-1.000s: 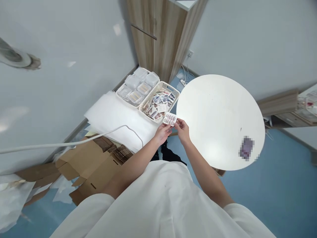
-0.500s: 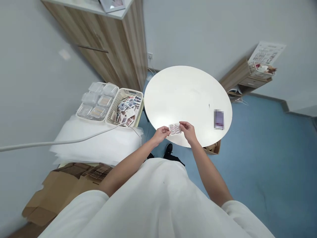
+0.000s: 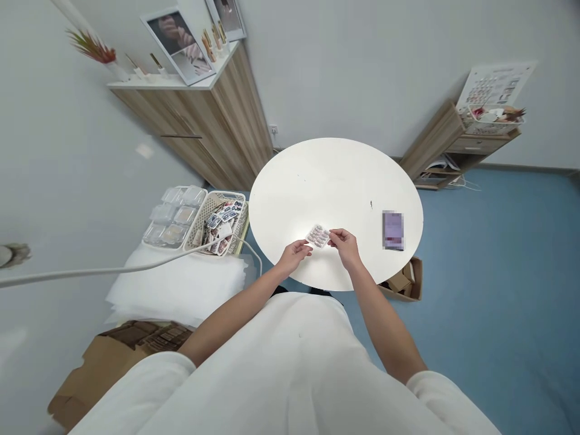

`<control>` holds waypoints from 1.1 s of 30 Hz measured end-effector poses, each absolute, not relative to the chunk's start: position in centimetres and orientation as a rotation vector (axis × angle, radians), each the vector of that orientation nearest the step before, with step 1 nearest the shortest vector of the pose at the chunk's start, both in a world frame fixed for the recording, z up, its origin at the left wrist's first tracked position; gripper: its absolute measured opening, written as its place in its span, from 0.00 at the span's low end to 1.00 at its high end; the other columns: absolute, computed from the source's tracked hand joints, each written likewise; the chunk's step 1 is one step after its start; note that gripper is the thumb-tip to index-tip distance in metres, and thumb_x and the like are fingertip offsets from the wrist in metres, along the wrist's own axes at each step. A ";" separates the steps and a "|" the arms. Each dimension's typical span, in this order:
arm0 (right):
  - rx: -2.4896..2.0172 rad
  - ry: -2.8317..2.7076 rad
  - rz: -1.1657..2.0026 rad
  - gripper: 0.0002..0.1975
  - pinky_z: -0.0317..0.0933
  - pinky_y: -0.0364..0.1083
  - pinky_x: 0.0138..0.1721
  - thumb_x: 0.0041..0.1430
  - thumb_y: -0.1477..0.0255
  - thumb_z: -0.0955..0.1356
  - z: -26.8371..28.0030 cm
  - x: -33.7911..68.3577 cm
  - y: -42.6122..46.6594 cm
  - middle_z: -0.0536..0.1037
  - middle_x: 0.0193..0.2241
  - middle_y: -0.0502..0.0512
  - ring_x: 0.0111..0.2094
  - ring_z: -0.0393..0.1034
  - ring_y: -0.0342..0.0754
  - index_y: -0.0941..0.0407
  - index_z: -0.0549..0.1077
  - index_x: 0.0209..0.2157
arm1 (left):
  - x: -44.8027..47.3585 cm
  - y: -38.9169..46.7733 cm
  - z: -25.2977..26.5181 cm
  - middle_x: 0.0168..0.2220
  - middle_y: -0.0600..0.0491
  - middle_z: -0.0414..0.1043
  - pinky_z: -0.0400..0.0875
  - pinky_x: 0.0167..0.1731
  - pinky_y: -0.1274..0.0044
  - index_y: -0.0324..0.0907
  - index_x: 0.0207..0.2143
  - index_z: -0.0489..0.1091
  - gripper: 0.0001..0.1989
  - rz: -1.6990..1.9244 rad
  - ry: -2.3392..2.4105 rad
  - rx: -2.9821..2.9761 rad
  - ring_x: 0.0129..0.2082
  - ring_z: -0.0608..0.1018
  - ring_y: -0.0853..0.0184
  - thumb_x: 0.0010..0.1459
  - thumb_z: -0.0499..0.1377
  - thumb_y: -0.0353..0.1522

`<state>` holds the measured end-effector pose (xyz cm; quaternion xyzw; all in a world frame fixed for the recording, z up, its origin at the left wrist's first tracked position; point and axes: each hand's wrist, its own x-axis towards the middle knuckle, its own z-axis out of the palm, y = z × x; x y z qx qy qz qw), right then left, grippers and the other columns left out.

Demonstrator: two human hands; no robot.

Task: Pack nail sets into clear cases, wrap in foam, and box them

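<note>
Near the right edge of the round table (image 3: 335, 175), pixelation obscures a purple object (image 3: 393, 231). The right hand (image 3: 345, 246) hides one corner of the small pack (image 3: 318, 235); its contents are too tiny to identify. The tabletop's near edge partly covers a cardboard box (image 3: 418, 281).

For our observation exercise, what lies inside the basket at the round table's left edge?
The basket holds heaped small cards, some with dark blue pieces; the upper cards cover whatever lies beneath.

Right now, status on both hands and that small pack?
Right hand pinching small pack. Left hand at its left corner, contact unclear. Pack over white table; blurred purple item farther right.
</note>
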<state>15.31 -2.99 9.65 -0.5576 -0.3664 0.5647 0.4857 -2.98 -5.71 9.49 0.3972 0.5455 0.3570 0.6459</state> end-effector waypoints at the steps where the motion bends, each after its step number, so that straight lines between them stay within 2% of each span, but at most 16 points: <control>1: -1.362 -0.875 1.381 0.14 0.63 0.45 0.28 0.42 0.62 0.71 9.3 15.4 -3.0 0.71 0.22 0.49 0.24 0.68 0.43 0.56 0.72 0.30 | -2.7 -5.8 9.4 0.38 0.47 0.74 0.64 0.38 0.73 0.42 0.44 0.68 0.19 0.833 1.246 0.906 0.34 0.76 0.67 0.49 0.60 0.38; 6: -1.406 -0.742 1.389 0.14 0.64 0.45 0.30 0.43 0.62 0.70 7.4 15.1 -3.8 0.71 0.23 0.48 0.26 0.71 0.44 0.56 0.70 0.31 | -2.1 -6.0 8.6 0.44 0.47 0.70 0.65 0.41 0.73 0.44 0.55 0.58 0.30 0.887 1.247 0.956 0.37 0.74 0.69 0.49 0.61 0.35; 12: -1.394 -0.752 1.407 0.16 0.64 0.47 0.36 0.47 0.65 0.68 6.9 13.8 -4.5 0.68 0.24 0.46 0.29 0.72 0.45 0.54 0.67 0.39 | -3.0 -5.8 7.3 0.50 0.46 0.61 0.67 0.40 0.73 0.49 0.57 0.55 0.38 0.907 1.465 1.219 0.44 0.70 0.66 0.44 0.65 0.34; 15: -1.400 -0.811 1.400 0.20 0.64 0.48 0.37 0.48 0.65 0.67 7.2 12.9 -4.3 0.68 0.25 0.45 0.30 0.72 0.45 0.53 0.65 0.45 | -4.0 -4.9 7.1 0.48 0.48 0.63 0.67 0.41 0.72 0.49 0.59 0.52 0.41 0.865 1.434 1.226 0.42 0.71 0.66 0.43 0.65 0.34; 22: -1.470 -1.099 1.462 0.25 0.63 0.47 0.35 0.49 0.65 0.66 7.3 9.7 -3.2 0.65 0.22 0.44 0.27 0.68 0.43 0.53 0.64 0.51 | -7.7 -2.3 7.0 0.36 0.52 0.67 0.66 0.40 0.72 0.48 0.55 0.61 0.37 0.806 1.366 1.347 0.34 0.71 0.67 0.40 0.66 0.32; 27: -1.510 -1.533 1.441 0.34 0.62 0.48 0.35 0.45 0.69 0.69 7.0 7.7 -1.9 0.69 0.26 0.46 0.28 0.65 0.44 0.50 0.58 0.56 | -12.2 -1.1 6.1 0.31 0.53 0.66 0.65 0.38 0.73 0.47 0.54 0.62 0.35 0.714 1.322 1.531 0.31 0.70 0.65 0.41 0.65 0.31; 30: -1.527 -1.714 1.433 0.37 0.61 0.49 0.36 0.43 0.71 0.70 6.2 6.0 -1.1 0.70 0.28 0.46 0.29 0.65 0.45 0.48 0.57 0.57 | -14.4 -0.5 5.3 0.31 0.53 0.66 0.64 0.38 0.73 0.46 0.54 0.62 0.36 0.687 1.308 1.527 0.32 0.70 0.64 0.40 0.65 0.29; 33: -1.619 -1.774 1.371 0.36 0.61 0.50 0.36 0.45 0.71 0.69 4.9 4.1 -0.5 0.70 0.28 0.47 0.28 0.65 0.46 0.49 0.57 0.57 | -15.7 -0.1 4.3 0.35 0.51 0.68 0.64 0.40 0.72 0.45 0.56 0.59 0.36 0.710 1.320 1.474 0.34 0.71 0.63 0.41 0.64 0.27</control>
